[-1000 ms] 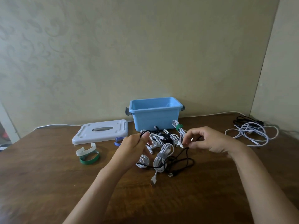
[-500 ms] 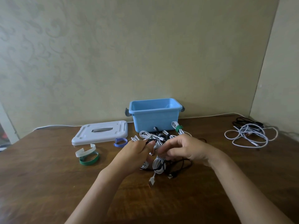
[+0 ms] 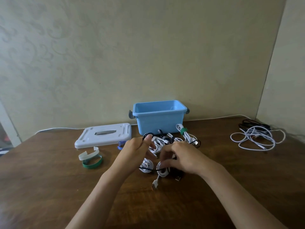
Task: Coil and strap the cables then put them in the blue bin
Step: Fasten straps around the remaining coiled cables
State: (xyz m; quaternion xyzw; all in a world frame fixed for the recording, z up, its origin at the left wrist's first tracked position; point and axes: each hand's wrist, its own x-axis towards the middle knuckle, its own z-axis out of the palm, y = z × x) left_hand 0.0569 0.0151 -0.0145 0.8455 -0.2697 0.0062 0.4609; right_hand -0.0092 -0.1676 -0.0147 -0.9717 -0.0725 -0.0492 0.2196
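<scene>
The left hand [image 3: 137,149] pinches a black cable [image 3: 147,136] whose loop shows above its thumb. The right hand [image 3: 181,156] curls down over the strapped white coils [image 3: 162,169]; motion blur hides what its fingers hold. The blue bin [image 3: 159,123] stands at the desk's [image 3: 49,187] far edge, behind the pile.

Left hand [image 3: 136,153]: raised, fingers curled, a loop of black cable [image 3: 147,136] pinched at the thumb.
Right hand [image 3: 181,157]: lowered, fingers curled downward; grip blurred.
</scene>
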